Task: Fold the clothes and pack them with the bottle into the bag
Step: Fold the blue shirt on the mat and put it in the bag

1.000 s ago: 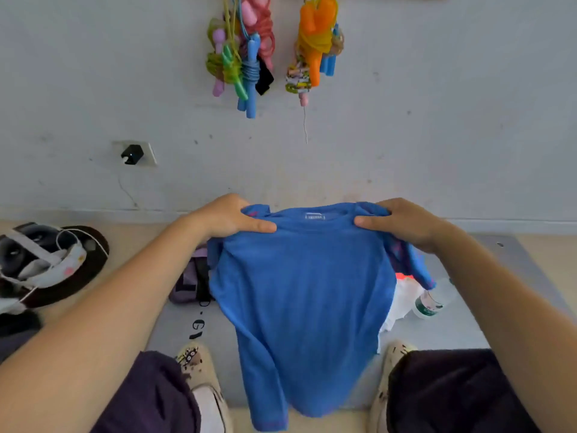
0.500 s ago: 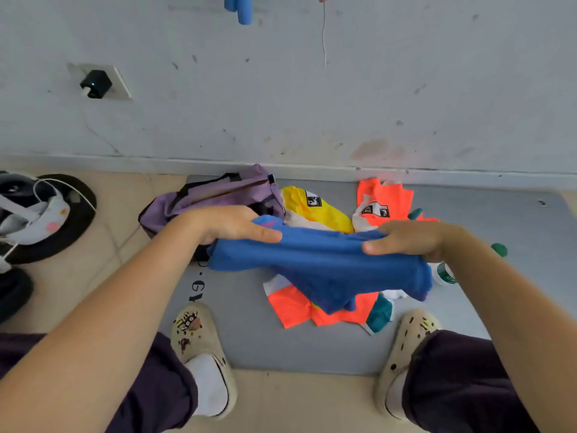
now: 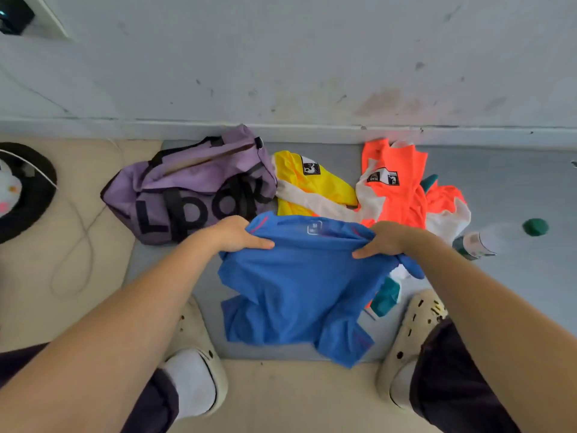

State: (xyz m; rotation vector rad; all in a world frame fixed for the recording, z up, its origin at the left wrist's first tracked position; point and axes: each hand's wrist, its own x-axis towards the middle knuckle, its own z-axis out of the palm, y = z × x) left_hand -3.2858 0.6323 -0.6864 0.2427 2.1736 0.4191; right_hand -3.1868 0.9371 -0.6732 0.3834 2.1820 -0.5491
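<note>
Because the blue shirt (image 3: 299,285) is light, limp cloth that sags onto the grey mat (image 3: 499,276) beside the purple bag (image 3: 187,189), you do well pinching its shoulders with your left hand (image 3: 240,234) and right hand (image 3: 385,240), each grip clamped on fabric.

Grey mat (image 3: 499,276) on the floor (image 3: 62,307)
On it: purple bag (image 3: 187,189), yellow shirt (image 3: 312,189), orange shirt (image 3: 402,195), blue shirt (image 3: 299,292), bottle (image 3: 477,242).

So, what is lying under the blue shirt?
Under the blue shirt, which both hands hold by the collar, the grey mat shows around it, and an orange and teal garment sticks out at its right edge. The rest is covered.
</note>
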